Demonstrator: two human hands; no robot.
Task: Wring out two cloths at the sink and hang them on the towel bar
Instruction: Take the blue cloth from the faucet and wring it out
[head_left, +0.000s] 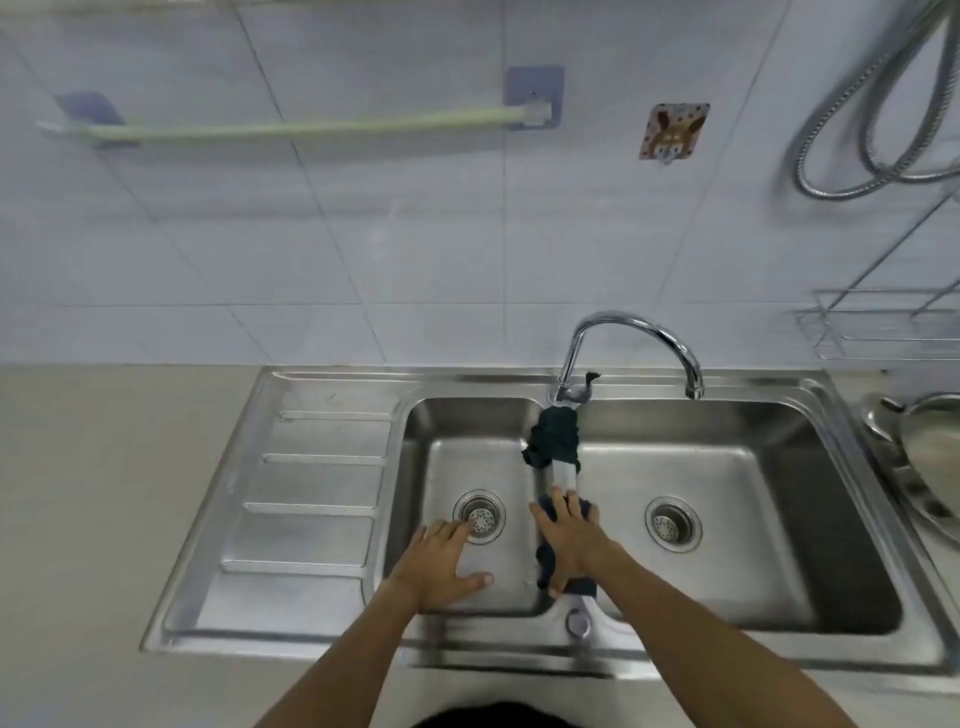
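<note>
Two dark cloths lie draped over the divider of the steel double sink (857, 467). The dark green cloth (555, 435) sits at the far end, near the faucet base. The dark blue cloth (546, 564) lies at the near end, under my right hand (571, 540), whose fingers rest flat on it with the thumb curled at its near edge. My left hand (441, 564) hovers open over the left basin, fingers spread near the drain, holding nothing. The pale green towel bar (332, 127) hangs bare on the tiled wall, upper left.
A chrome faucet (631, 338) arches over the right basin. The ribbed drainboard (311, 493) lies at the left. A wire rack (883, 325) and a shower hose (872, 104) hang at the right. A metal bowl (930, 457) sits at the right edge. A sticker hook (672, 132) is on the wall.
</note>
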